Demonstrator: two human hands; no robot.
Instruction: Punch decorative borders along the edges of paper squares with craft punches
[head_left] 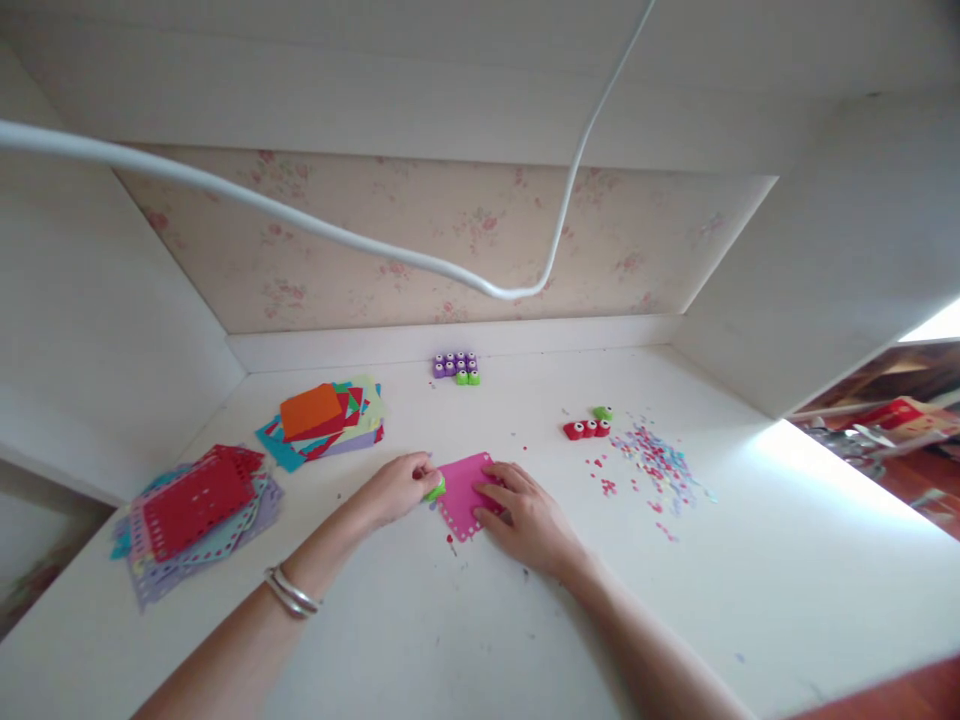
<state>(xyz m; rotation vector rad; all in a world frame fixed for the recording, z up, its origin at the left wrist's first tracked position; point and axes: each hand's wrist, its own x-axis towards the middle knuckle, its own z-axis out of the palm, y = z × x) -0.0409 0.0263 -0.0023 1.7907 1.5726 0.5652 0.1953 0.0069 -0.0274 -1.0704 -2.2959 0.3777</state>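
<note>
A pink sheet of paper [459, 492] lies on the white table, with small holes punched along its edges. My left hand [405, 487] grips a green craft punch [435, 489] at the sheet's left edge. Spread over the right part of the sheet, the fingers of my right hand [529, 520] hold it flat against the table. A few tiny paper cutouts lie just below the sheet.
Punched colored sheets [199, 505] are piled at the left, near a stack of uncut paper [311, 410]. Purple and green punches [455, 367] stand at the back. Red punches [587, 429] sit beside scattered confetti [660, 462] on the right. A white cable [360, 240] hangs across above.
</note>
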